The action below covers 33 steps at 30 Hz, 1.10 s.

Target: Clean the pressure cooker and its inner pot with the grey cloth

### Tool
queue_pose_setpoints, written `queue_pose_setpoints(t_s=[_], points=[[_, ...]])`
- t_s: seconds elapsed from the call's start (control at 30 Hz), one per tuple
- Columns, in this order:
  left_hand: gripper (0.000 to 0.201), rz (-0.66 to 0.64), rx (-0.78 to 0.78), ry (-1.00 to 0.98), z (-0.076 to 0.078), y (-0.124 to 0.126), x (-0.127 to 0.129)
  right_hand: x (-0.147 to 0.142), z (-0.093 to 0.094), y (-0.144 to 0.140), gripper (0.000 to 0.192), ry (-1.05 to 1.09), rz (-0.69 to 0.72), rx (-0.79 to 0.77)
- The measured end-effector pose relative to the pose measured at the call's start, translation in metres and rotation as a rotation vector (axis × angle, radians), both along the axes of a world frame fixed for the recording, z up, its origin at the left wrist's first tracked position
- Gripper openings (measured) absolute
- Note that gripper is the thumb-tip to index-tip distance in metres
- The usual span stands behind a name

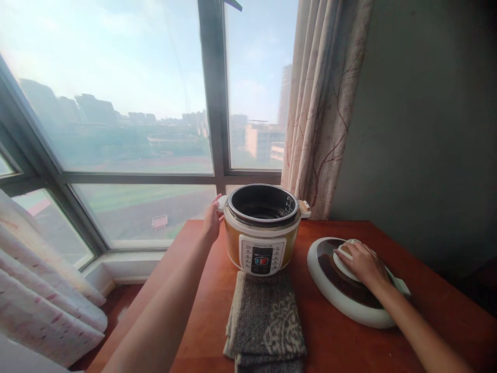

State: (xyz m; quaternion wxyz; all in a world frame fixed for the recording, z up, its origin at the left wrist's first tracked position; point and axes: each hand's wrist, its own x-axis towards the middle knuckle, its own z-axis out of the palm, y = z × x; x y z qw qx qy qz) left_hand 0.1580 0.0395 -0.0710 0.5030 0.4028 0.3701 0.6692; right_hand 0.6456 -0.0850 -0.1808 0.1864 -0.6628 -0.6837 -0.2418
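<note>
An electric pressure cooker (pixel 232 243) with a gold body and white control panel stands uncovered on the table, its dark inner pot (pixel 252 199) showing. My left hand (pixel 213 220) grips the cooker's white side handle, fingers curled around it. To the right, the cooker's white-rimmed lid (pixel 320 280) lies on the tabletop. My right hand (pixel 361 261) is closed over the round knob in the lid's middle. A folded grey towel (pixel 258 316) with a pale pattern lies in front of the cooker, close to its base.
The reddish-brown wooden table (pixel 194 311) reaches back toward a large window (pixel 135 103). A patterned curtain (pixel 326 114) hangs behind the cooker on the right, beside a dark wall (pixel 419 134). Another pale curtain (pixel 42 290) hangs at the lower left.
</note>
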Motion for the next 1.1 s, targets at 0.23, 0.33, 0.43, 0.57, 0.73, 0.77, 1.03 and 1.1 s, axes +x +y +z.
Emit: queue_pose_setpoints(t_s=[0.23,0.33,0.43,0.57,0.73,0.77,1.03,1.1], points=[[0.056,0.016,0.067,0.08,0.0,0.002,-0.004,0.016,0.041,-0.002,0.062,0.258,0.09,0.1],[0.053,0.024,0.119,0.12,-0.001,-0.001,-0.003,0.019,0.081,-0.012,0.055,0.339,0.051,0.183],[0.056,0.02,0.127,0.109,-0.002,-0.004,-0.002,0.012,0.125,-0.019,0.046,0.366,0.018,0.279],[0.058,-0.001,0.088,0.09,-0.002,-0.005,-0.001,-0.011,0.185,-0.015,0.044,0.314,0.066,0.357],[0.055,0.037,0.057,0.111,-0.001,-0.001,0.001,-0.07,0.25,0.015,0.056,0.222,0.191,0.379],[0.055,0.048,0.055,0.115,-0.001,-0.001,0.001,-0.085,0.259,0.023,0.057,0.211,0.219,0.369],[0.052,0.069,0.078,0.178,0.0,-0.005,-0.002,-0.202,0.289,0.078,0.055,0.159,0.253,0.238],[0.052,0.062,0.096,0.176,-0.001,-0.005,-0.003,-0.224,0.291,0.085,0.055,0.132,0.265,0.216]])
